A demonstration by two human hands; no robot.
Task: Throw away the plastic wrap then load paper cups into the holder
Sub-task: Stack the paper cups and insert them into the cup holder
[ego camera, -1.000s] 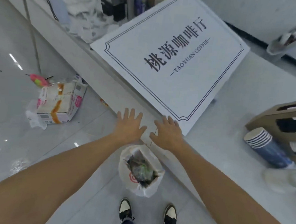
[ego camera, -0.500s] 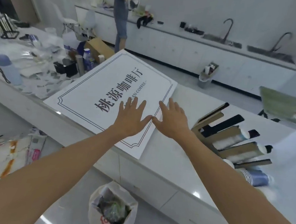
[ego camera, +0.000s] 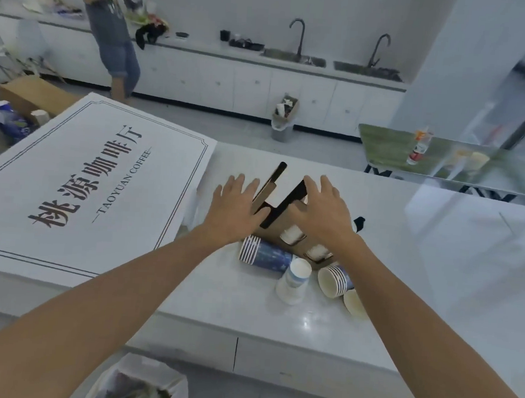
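Here both open hands (ego camera: 235, 211) hover over holder (ego camera: 281, 200).

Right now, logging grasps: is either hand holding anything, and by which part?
Nothing is held. Left hand and right hand are spread open above the cup holder.

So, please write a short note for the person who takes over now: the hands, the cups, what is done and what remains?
Left hand: open, empty, over the brown cardboard cup holder on the white counter.
Right hand: open, empty, over the same holder.
Cups: a dark blue stack of paper cups lies on its side before the holder; a white paper cup stack and another blue stack lie beside it.
Done: no wrap in either hand; the white bin bag stands below.
Left: load the loose stacks; some slots already show white cups.
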